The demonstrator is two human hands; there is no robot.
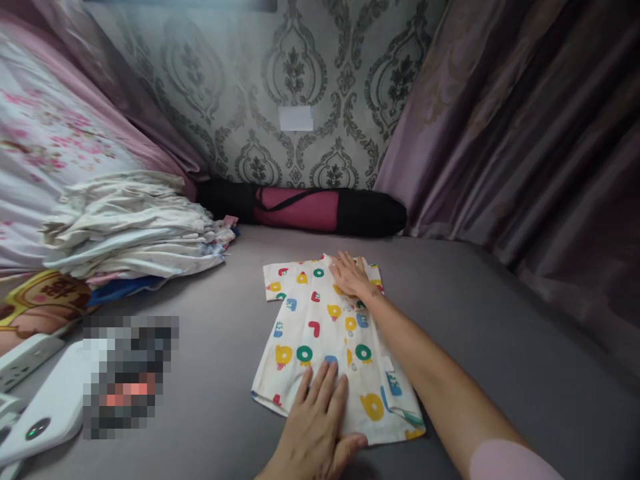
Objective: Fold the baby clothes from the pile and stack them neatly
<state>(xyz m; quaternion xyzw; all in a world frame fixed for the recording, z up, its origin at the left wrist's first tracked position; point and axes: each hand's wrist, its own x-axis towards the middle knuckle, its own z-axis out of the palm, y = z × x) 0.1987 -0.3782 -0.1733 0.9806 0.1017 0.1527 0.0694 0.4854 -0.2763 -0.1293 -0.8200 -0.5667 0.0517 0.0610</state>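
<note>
A small white short-sleeved shirt (320,310) with colourful letter-like prints lies spread on a grey sheet (215,373). Its collar end points away from me, and its right edge looks partly folded over. My left hand (320,417) rests flat on the lower hem, fingers spread and pointing forward. Farther up, my right hand (350,275) lies flat near the collar and right shoulder, covering part of them. Neither hand grips the cloth.
At the left stands a pile of pale folded clothes (135,227). Nearer me are a white power bank (50,400), a power strip (30,357) and a pixelated patch. A black and maroon long bag (300,208) lies along the patterned wall; curtains (465,133) hang at both sides.
</note>
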